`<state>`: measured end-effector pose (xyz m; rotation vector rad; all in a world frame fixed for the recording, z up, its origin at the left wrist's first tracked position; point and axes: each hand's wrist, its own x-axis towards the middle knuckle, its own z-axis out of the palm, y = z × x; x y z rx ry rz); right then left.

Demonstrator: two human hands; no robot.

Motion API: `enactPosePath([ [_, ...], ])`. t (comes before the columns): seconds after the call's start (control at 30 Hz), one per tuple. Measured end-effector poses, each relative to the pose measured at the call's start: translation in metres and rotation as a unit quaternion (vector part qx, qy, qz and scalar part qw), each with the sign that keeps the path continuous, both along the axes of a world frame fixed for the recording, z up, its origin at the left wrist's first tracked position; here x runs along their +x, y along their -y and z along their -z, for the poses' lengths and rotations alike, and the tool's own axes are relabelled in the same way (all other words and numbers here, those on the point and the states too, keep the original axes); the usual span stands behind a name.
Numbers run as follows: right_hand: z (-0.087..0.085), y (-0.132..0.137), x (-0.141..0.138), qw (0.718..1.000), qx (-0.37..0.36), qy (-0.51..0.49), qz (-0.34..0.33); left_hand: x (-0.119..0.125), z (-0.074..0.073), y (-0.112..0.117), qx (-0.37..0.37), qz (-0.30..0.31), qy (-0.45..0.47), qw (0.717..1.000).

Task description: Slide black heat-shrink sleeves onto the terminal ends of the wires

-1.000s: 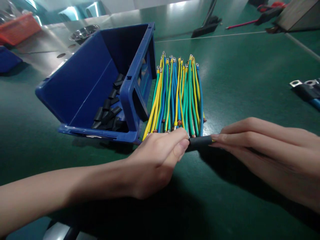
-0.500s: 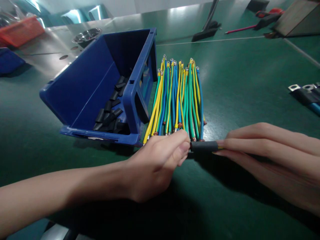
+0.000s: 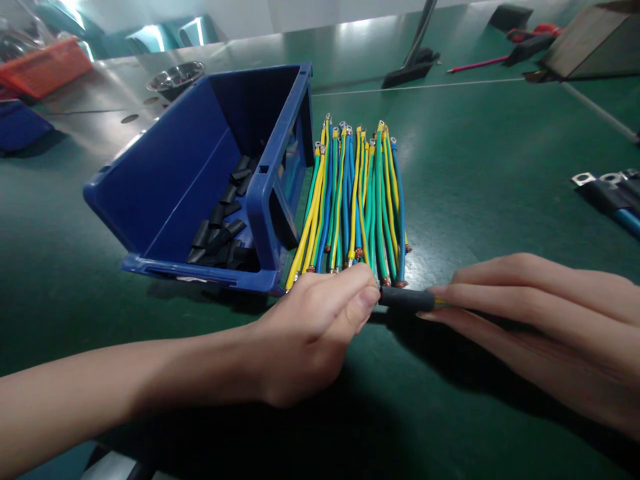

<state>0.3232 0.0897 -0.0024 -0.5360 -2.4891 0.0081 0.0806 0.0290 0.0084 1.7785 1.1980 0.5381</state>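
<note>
A short black heat-shrink tube (image 3: pixel 407 298) lies level between my two hands, with a bit of yellow-green cable (image 3: pixel 440 302) showing at its right end. My left hand (image 3: pixel 320 327) is closed in a fist at the tube's left end; its fingers hide what they grip. The fingertips of my right hand (image 3: pixel 520 313) pinch the tube's right end and the cable there. Just beyond my left hand, a row of yellow, green and blue cables (image 3: pixel 357 200) lies on the table, lugs at the far end and some bare copper ends toward me.
To the left stands a blue bin (image 3: pixel 165 173) holding several black tube pieces (image 3: pixel 220 233). Sleeved cables with lugs (image 3: pixel 605 193) lie at the right edge. Farther back are a metal bowl (image 3: pixel 175 77), an orange basket (image 3: pixel 47 67), a red-handled tool (image 3: pixel 480 65) and a metal box (image 3: pixel 595 40).
My right fingertips have moved slightly left along the tube, and they cover more of its right end. The view has shifted a little; the left hand keeps its closed grip.
</note>
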Motion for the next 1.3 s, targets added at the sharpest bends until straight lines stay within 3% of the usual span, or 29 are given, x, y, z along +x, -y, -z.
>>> enactPosePath([
  [0.43,0.0076,0.0048,-0.0067,0.999,-0.014,-0.011,0.050,0.0011,0.0012,0.0013,-0.017,-0.035,0.024,0.999],
  [0.87,0.0071,0.0046,-0.0042,1.000,-0.006,-0.004,0.020,0.0006,0.0019,0.0011,-0.003,-0.026,0.022,0.999],
  [1.3,0.0086,0.0027,-0.0048,0.998,-0.023,0.025,0.051,0.0028,0.0052,0.0024,-0.044,-0.058,0.056,0.996],
])
